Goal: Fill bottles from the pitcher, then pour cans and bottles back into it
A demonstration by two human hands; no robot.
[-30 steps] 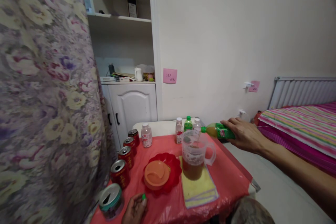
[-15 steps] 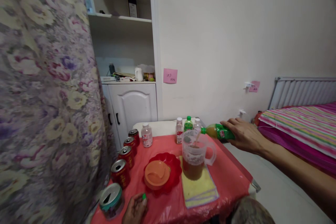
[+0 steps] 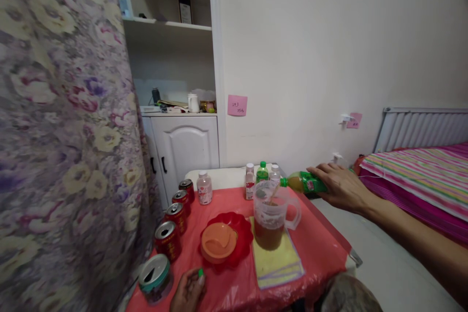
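My right hand (image 3: 338, 187) is wrapped round a green-labelled drink bottle (image 3: 302, 182), tipped almost level with its mouth at the rim of a clear plastic pitcher (image 3: 270, 214). A thin brown stream falls from the bottle into the pitcher, which is roughly half full of brown liquid and topped with some foam. The pitcher stands on a folded yellow cloth (image 3: 278, 268). Low at the table's front edge, my left hand (image 3: 188, 290) is closed on a small green bottle cap (image 3: 201, 272). Beside it lie a red scalloped plate (image 3: 245, 241) and an orange lid-like dish (image 3: 219, 243).
Several red cans (image 3: 168, 241) line the table's left side, with a teal-rimmed can (image 3: 156, 278) nearest me. A pink-labelled bottle (image 3: 204, 188) stands behind. More bottles (image 3: 262, 171) stand behind the pitcher. A floral curtain (image 3: 69, 131) hangs at left.
Both hands stay almost in place. The stream from the bottle continues into the pitcher, and the liquid left in the bottle looks slightly lower.
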